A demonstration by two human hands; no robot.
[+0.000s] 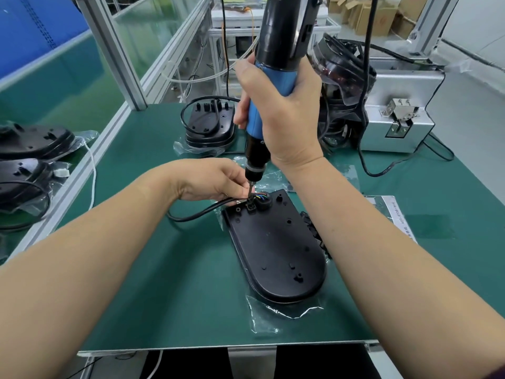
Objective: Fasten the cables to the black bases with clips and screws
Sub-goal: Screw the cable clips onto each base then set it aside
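A black oval base lies flat on the green mat in front of me, on a clear plastic bag. A black cable with coloured wires runs in from the left to the base's far end. My right hand grips a blue and black electric screwdriver held upright, its bit down on the clip at the cable's end. My left hand pinches the cable and clip right beside the bit, fingers curled.
Another black base with a looped cable sits at the back of the mat. A silver screw feeder box stands at the back right, with dark parts piled beside it. More bases lie on the left bench. An aluminium frame post rises at the back left.
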